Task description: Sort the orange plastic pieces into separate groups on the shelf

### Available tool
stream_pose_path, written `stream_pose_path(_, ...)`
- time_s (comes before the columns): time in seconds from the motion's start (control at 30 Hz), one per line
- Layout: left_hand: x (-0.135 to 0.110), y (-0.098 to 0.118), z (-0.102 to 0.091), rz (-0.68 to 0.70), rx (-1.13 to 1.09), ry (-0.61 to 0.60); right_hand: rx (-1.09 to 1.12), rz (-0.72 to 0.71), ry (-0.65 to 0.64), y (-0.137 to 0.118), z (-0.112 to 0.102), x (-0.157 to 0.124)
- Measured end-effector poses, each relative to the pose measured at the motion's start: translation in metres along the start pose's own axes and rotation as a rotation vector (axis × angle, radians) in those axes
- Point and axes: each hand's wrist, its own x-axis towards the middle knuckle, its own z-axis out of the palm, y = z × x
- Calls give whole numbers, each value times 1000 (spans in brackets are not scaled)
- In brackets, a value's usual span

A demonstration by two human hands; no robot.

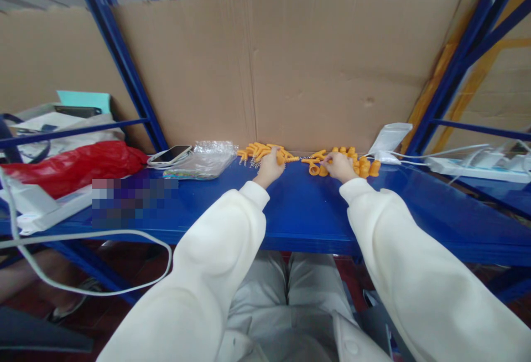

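Two heaps of small orange plastic pieces lie at the back of a blue shelf (298,207), against a cardboard wall. My left hand (270,168) is curled on an orange piece at the right edge of the left heap (259,153). My right hand (340,166) pinches an orange piece at the left side of the right heap (360,164), next to an orange ring (314,169). Both arms wear white sleeves.
Left of the heaps lie a clear plastic bag (205,160), a phone (171,155) and a red bag (70,167). A white pouch (389,140), a power strip (468,167) and white cables sit at the right. Blue rack uprights (120,57) flank the cardboard.
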Motion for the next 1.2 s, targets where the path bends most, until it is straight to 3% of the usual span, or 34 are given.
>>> stream_pose_path(0.5,4,-6,4,60,19,9,-79,16,-1,-4,-4,-4)
stream_pose_path(0.7,3,-7,5,61,32,-8,-115,-55,13,5,4,-4)
stream_pose_path(0.83,4,-9,6,79,34,-32,-75,-121,91,3,4,-4)
stream_pose_path(1.0,5,-11,8,171,40,-73,200,-292,129,-11,4,-4)
stream_pose_path(1.1,6,-13,9,219,40,-90,491,-404,-43,-21,12,-6)
stream_pose_path(1.2,6,-16,10,249,40,-90,754,-370,-223,-28,20,-9)
